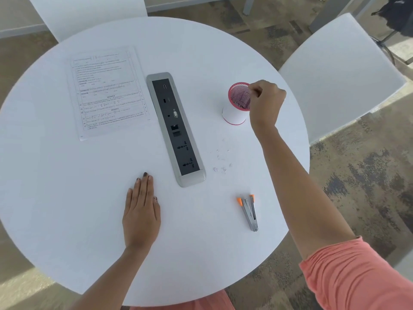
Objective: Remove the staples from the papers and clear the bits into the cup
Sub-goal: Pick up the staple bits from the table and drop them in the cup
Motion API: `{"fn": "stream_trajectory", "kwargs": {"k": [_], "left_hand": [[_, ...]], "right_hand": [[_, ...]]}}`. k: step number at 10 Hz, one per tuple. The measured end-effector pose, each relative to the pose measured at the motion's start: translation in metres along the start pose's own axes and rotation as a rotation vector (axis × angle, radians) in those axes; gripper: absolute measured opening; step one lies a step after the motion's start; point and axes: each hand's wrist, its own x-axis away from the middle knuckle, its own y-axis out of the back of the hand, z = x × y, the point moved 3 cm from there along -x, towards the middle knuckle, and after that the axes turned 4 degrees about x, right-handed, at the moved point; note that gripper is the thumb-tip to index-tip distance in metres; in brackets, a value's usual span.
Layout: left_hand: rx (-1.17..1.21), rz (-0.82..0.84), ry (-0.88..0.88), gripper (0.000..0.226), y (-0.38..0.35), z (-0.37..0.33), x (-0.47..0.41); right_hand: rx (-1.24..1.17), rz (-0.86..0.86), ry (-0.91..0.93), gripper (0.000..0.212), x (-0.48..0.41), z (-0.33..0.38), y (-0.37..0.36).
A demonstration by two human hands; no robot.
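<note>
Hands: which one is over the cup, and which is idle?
The right hand is at the cup rim, fingers pinched together. The left hand lies flat, palm down, on the table, holding nothing.

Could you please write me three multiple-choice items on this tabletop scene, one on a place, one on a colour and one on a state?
1. Where does the staple remover lie?
A. on the papers
B. on the table, right of the socket strip
C. inside the cup

2. What colour is the rim of the cup?
A. pink
B. green
C. black

3. How is the left hand?
A. gripping the papers
B. resting flat on the table
C. holding the remover

Answers:
1 B: it lies on the table, right of the socket strip.
2 A: the mesh cup's rim is pink.
3 B: its palm is down with the fingers straight, while the right hand is pinched at the cup.
</note>
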Motion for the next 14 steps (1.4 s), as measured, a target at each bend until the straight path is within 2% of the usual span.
{"fn": "stream_trajectory", "kwargs": {"k": [1,2,3,4,5,7,9,10,12,13,14], "left_hand": [[0.007,-0.004,-0.003,0.052,-0.001,0.001,0.0],[0.008,-0.008,-0.006,0.052,-0.002,0.001,0.001],[0.013,-0.004,0.002,0.052,-0.002,0.001,0.001],[0.016,-0.005,0.002,0.052,-0.002,0.001,0.0],[0.022,-0.005,0.002,0.052,-0.003,0.002,0.001],[0.012,-0.009,-0.002,0.052,-0.003,0.002,0.002],[0.011,-0.021,-0.008,0.052,-0.003,0.002,0.001],[0.014,-0.021,-0.007,0.052,-0.003,0.002,0.002],[0.007,-0.024,-0.009,0.052,-0.003,0.001,0.002],[0.009,-0.029,-0.014,0.052,-0.002,0.001,0.001],[0.004,-0.024,-0.017,0.052,-0.003,0.001,0.002]], "right_hand": [[-0.075,-0.057,0.012,0.021,0.018,-0.005,0.005],[-0.144,-0.032,-0.013,0.021,0.053,-0.015,0.009],[-0.176,0.194,0.056,0.019,0.093,-0.029,0.007],[-0.162,0.506,0.087,0.023,0.124,-0.048,0.005],[-0.035,0.709,0.114,0.035,0.141,-0.069,0.007],[0.101,0.904,0.118,0.06,0.151,-0.091,0.01],[0.19,0.879,0.159,0.078,0.153,-0.098,0.006],[0.186,0.819,0.15,0.077,0.149,-0.101,0.005],[0.08,0.59,0.069,0.062,0.142,-0.097,-0.009],[0.062,0.548,0.03,0.063,0.14,-0.085,-0.023],[0.017,0.515,0.015,0.053,0.139,-0.074,-0.033]]}}
